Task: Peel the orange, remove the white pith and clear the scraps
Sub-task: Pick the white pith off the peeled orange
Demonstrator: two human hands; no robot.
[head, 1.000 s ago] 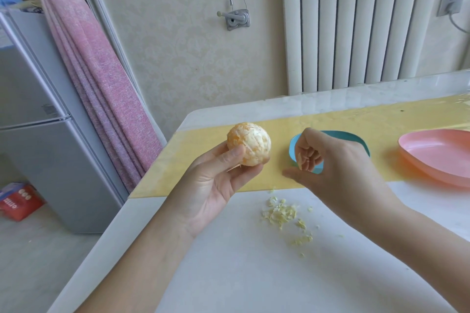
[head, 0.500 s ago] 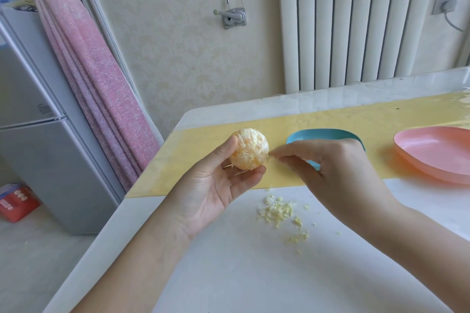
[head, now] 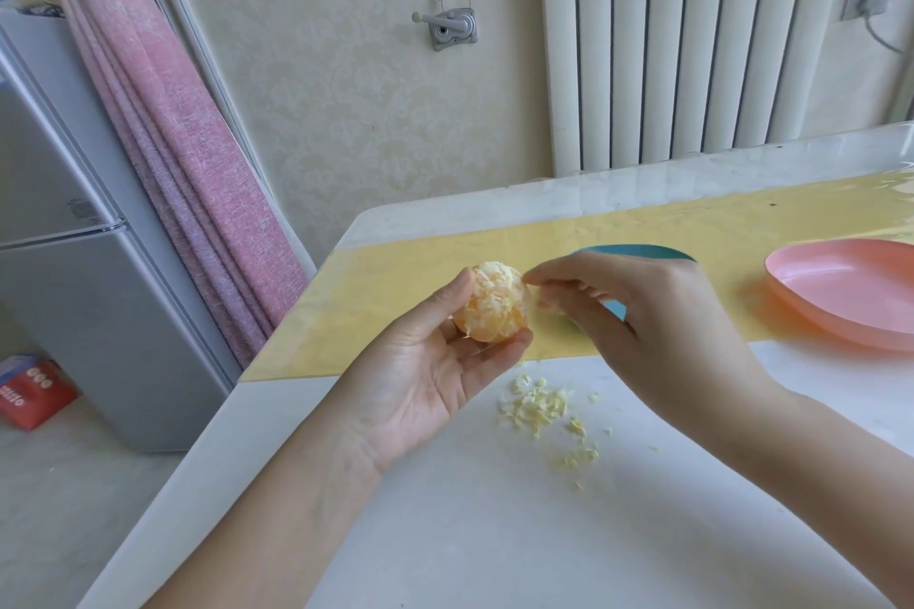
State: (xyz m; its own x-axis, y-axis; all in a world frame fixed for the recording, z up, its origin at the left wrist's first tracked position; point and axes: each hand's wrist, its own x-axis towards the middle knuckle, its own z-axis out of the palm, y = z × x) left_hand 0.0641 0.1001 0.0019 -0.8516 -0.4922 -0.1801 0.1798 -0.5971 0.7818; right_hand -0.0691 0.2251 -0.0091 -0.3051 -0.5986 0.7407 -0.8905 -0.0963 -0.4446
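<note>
One small peeled orange [head: 494, 307], its segments bare and streaked with clinging white pith [head: 487, 294], sat above the table's near half in the left hand [head: 425, 386], thumb over the top, fingers curled beneath. The right hand [head: 643, 326] had thumb and forefinger pinched together on a wisp of that pith at the fruit's upper right flank. I judged the fruit light, soft and easily burst. It is best cupped broadly rather than squeezed, with the pith lifted by nail tips along the segment seams. Below lay a loose heap of pale pith scraps [head: 536, 406] on the white tabletop [head: 494, 534]. Beyond were a yellow mat [head: 395, 307], a teal dish [head: 638, 252] mostly hidden behind the right hand, and a pink oval plastic dish [head: 841, 292] to the right.
</note>
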